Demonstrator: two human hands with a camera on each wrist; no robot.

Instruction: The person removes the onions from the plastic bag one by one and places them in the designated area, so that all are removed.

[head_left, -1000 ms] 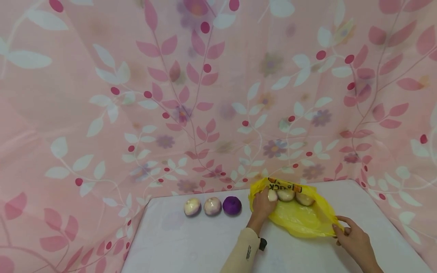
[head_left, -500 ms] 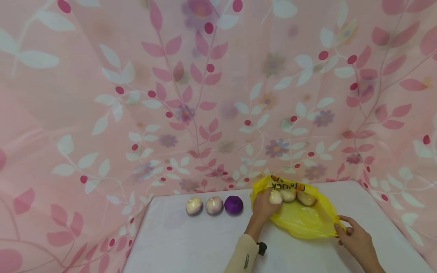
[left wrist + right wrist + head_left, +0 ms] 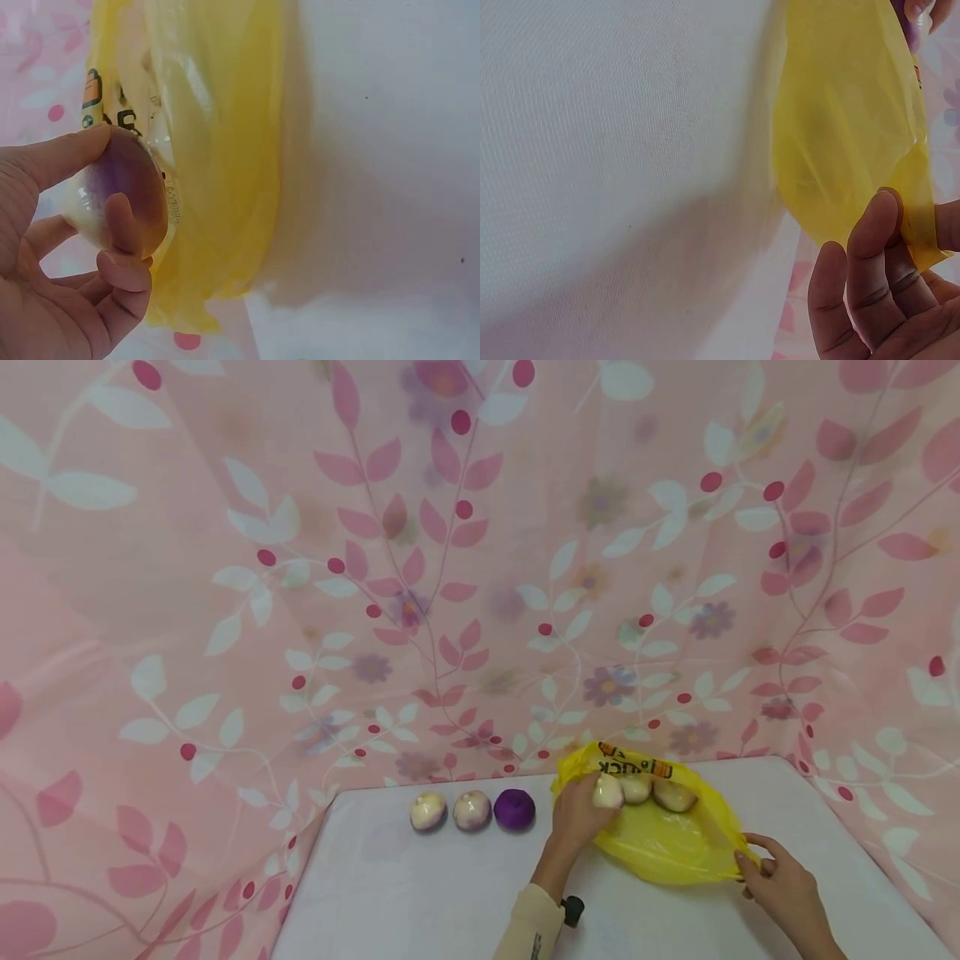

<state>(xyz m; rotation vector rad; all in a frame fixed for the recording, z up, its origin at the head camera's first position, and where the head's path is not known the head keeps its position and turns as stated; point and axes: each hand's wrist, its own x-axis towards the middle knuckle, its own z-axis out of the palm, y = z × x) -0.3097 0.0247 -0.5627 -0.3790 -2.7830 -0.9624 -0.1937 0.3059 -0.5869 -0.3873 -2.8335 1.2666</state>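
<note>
My left hand [image 3: 579,817] grips a glossy turnip [image 3: 127,191], white on one side and purple on the other, between thumb and fingers. In the head view it is at the left side of the mouth of a yellow plastic bag [image 3: 660,847]. Two more pale round vegetables, one whitish [image 3: 636,789] and one browner [image 3: 675,795], lie inside the bag behind a thin yellow layer. At the bag's right end my right hand [image 3: 786,887] pinches its rim between thumb and forefinger. The other right fingers [image 3: 870,292] are bent beside the plastic.
Left of the bag, a cream turnip [image 3: 427,811], a whitish-purple turnip [image 3: 472,810] and a deep purple round vegetable [image 3: 514,810] stand in a row on the white tabletop [image 3: 405,893]. Behind the table hangs a pink floral curtain [image 3: 510,568].
My left hand has shifted slightly within the bag mouth, and more of the turnip it grips now shows. The right hand keeps its pinch on the rim. The head view has turned slightly.
</note>
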